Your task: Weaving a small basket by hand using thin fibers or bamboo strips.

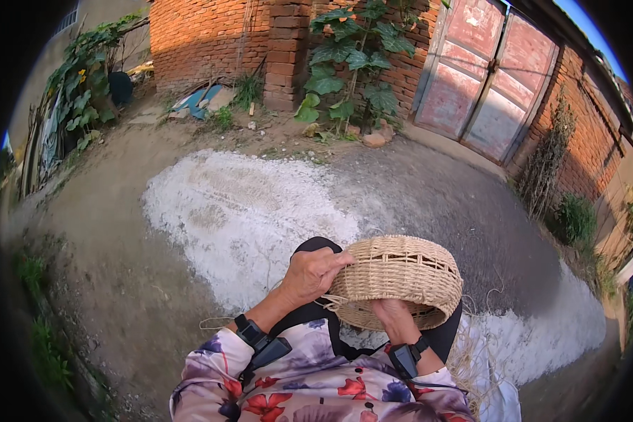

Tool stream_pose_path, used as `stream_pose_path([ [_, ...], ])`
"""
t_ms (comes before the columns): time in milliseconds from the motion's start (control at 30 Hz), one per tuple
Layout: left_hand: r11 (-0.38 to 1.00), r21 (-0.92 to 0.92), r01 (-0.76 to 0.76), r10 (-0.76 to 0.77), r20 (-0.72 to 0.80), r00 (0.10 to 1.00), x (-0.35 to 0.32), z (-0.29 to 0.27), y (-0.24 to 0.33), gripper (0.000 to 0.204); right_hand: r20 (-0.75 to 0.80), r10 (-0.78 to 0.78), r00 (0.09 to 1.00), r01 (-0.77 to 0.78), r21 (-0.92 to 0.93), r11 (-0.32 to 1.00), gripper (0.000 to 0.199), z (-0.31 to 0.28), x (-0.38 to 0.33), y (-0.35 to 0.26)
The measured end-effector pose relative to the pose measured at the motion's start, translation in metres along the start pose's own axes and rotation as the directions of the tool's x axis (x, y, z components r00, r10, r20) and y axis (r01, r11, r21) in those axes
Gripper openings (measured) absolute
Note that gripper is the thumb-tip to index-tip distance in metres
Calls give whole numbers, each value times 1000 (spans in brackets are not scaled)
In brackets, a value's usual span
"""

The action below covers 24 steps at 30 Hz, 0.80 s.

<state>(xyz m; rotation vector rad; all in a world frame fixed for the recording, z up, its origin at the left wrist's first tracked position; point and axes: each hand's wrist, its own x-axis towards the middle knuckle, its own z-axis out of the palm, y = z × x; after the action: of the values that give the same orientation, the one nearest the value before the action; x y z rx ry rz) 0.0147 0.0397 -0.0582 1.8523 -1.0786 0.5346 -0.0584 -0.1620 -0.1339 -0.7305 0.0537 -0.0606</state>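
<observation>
Brick walls (211, 32), a faded red double gate (489, 77) and a big-leafed vine (352, 60) close off a dirt yard whose ground carries a wide white patch (239, 211). Over the person's lap, a pale woven basket (401, 271) is held tipped on its side, loose straw strands (471, 352) trailing below it. The left hand (315, 273) curls its fingers over the basket's left rim, gripping it, while the right hand (394, 316) is closed on the lower edge from underneath.
</observation>
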Motion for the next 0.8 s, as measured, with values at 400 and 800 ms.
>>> stream_pose_path([
  [400,907,342,-247,243,55,968,5,0,-1,36,-14,-169,985,169,-37,985,43,4,4,15],
  [800,994,85,-65,36,299,953,25,-6,0,27,8,-276,961,275,-115,955,49,-22,11,39],
])
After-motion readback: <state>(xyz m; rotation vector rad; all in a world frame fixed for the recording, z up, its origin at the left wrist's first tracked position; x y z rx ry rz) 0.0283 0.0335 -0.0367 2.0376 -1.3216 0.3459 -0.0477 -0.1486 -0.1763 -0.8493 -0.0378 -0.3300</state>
